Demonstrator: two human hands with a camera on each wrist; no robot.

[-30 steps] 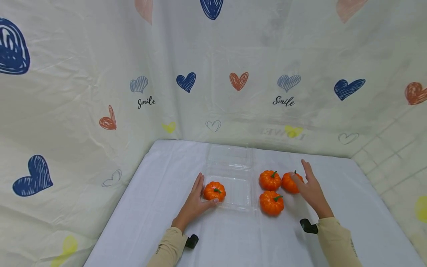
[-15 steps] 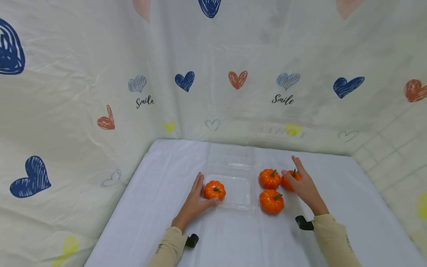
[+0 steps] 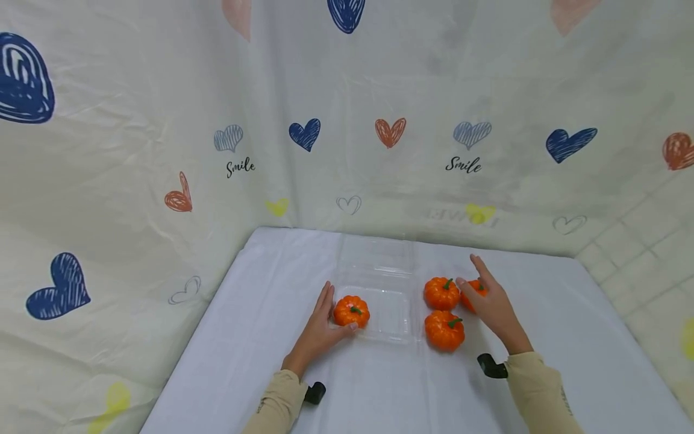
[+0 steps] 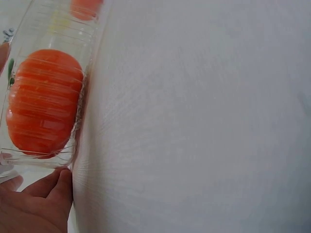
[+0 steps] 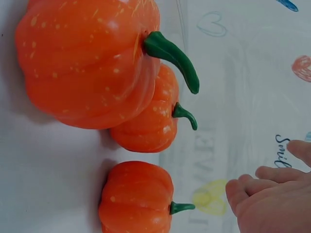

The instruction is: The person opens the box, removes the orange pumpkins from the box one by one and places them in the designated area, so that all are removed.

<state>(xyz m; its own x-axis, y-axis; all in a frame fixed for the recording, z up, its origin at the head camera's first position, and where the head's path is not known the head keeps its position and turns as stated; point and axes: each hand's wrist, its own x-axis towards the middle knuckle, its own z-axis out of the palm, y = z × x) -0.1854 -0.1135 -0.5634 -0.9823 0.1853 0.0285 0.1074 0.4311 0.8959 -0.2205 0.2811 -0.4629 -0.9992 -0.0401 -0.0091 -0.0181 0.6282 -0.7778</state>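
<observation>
A clear plastic clamshell box (image 3: 394, 307) lies with its lid folded back, and one small orange pumpkin (image 3: 352, 312) sits at the left of its base. My left hand (image 3: 315, 337) rests at the box's near left corner, fingers straight along the side and thumb along the front edge. In the left wrist view, fingertips (image 4: 62, 177) meet the box wall. To the right of the box stand a front pumpkin (image 3: 444, 331), a back pumpkin (image 3: 440, 294) and a right pumpkin (image 3: 468, 303). My right hand (image 3: 497, 310) hovers over the right pumpkin, fingers extended, partly covering it.
The clear lid (image 3: 375, 253) lies toward the table's back edge. A white cloth (image 3: 374, 386) covers the table. Behind and at the sides hangs a pale sheet (image 3: 347, 72) printed with hearts.
My right hand has moved a little to the left over the right pumpkin. My left hand, the box and the pumpkins keep their places; the head view shifts slightly.
</observation>
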